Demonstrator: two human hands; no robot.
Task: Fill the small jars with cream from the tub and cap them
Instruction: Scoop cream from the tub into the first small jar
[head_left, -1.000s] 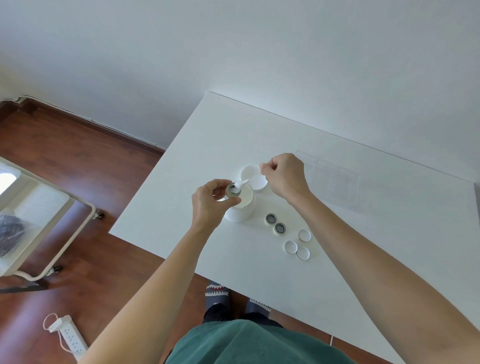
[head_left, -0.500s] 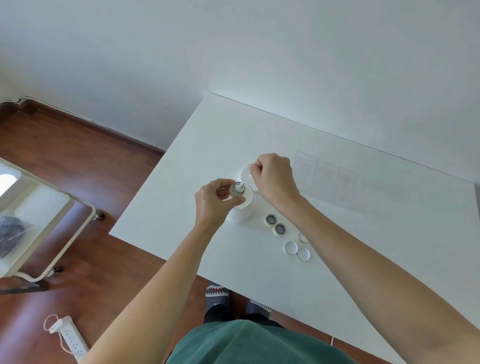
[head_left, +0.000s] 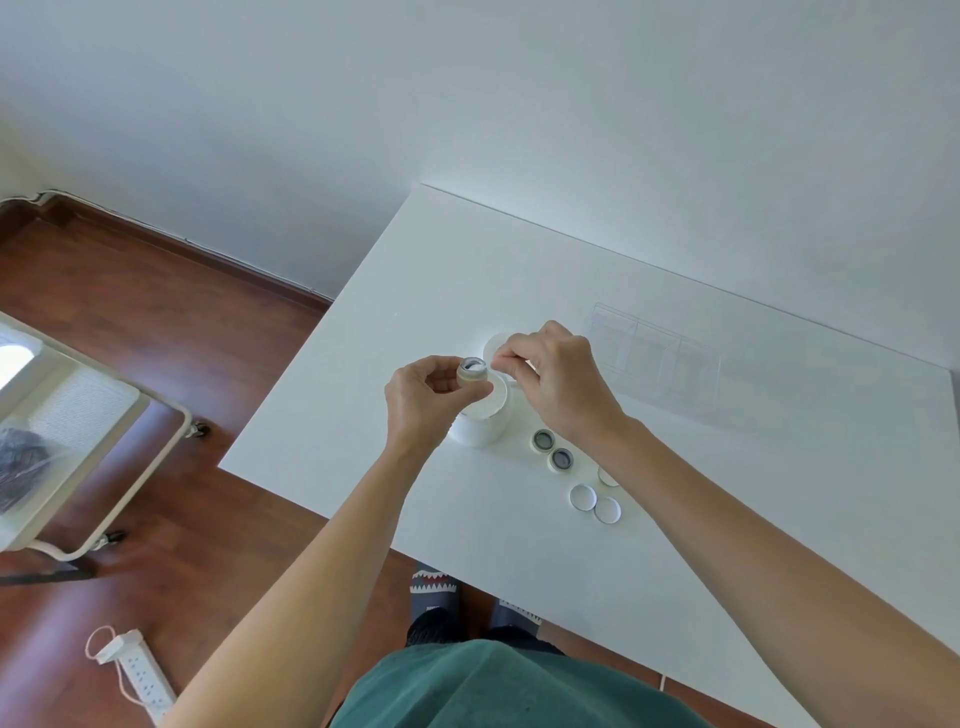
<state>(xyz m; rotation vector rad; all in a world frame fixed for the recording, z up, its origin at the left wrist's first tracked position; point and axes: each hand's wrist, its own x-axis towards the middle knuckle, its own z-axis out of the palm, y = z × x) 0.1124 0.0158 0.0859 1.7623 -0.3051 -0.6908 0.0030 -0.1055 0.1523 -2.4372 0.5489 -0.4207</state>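
Observation:
My left hand (head_left: 423, 397) holds a small jar (head_left: 472, 371) over the open white cream tub (head_left: 480, 421); white cream shows inside the jar. My right hand (head_left: 556, 384) pinches a small white spatula (head_left: 495, 362) just right of the jar's mouth; most of the spatula is hidden by my fingers. The tub's lid (head_left: 493, 345) lies behind my hands. Two more small jars (head_left: 543, 440) (head_left: 561, 459) with dark insides stand to the right of the tub. Three white caps (head_left: 582, 498) (head_left: 607, 510) (head_left: 607, 476) lie nearer the front edge.
The white table (head_left: 701, 519) has its left edge close to the tub. A clear plastic tray (head_left: 660, 358) lies at the back right. Left of the table are a white cart (head_left: 78, 436) and a power strip (head_left: 140, 675) on the wood floor.
My right hand has moved left towards the jar, and the spatula tip now is at the jar's right rim instead of across it. My left hand has stayed over the tub.

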